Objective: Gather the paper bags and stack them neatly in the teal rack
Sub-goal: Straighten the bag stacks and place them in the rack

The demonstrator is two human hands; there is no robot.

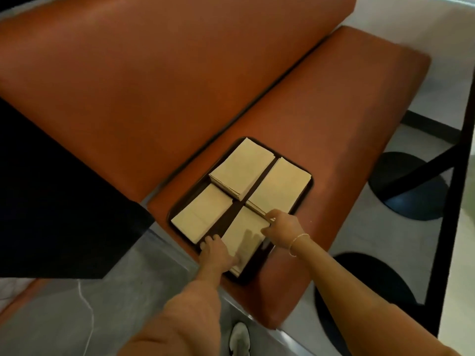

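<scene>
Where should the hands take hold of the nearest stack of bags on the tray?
Probably by the two long side edges of the nearest stack, left hand and right hand pressing inward. It lies flat on the tray, edges open to both hands.

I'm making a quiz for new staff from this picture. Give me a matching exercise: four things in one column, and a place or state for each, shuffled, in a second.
Things:
1. left hand
2. right hand
3. dark tray
4. tallest stack of paper bags

Places or states:
A. lies on the orange bench seat
B. at the far left of the tray
C. at the nearest stack's left edge
D. fingers at the nearest stack's far right corner

Pairs: 1-C, 2-D, 3-A, 4-B
</scene>
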